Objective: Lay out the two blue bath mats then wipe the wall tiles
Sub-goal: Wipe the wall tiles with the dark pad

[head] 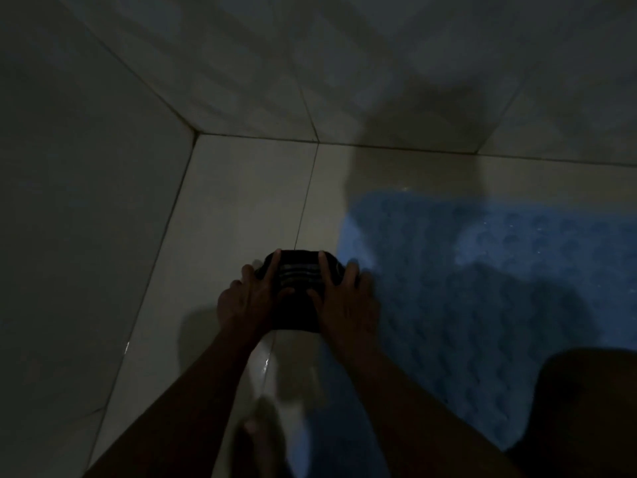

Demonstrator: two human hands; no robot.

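A blue bath mat [489, 288] with a bumpy surface lies flat on the pale floor tiles, filling the right half of the view. Just left of its near corner sits a dark folded cloth [296, 291] with faint light stripes. My left hand [246, 298] presses on the cloth's left side with fingers spread. My right hand [344, 298] presses on its right side, its outer fingers over the mat's edge. Both palms lie flat on the cloth. Only one blue mat is in view. The room is dim.
Tiled walls [86, 201] meet in a corner at the upper left; the back wall [379, 81] runs across the top. My foot [265, 429] shows at the bottom centre and my knee [586, 408] at the bottom right. The floor tiles [241, 201] look wet.
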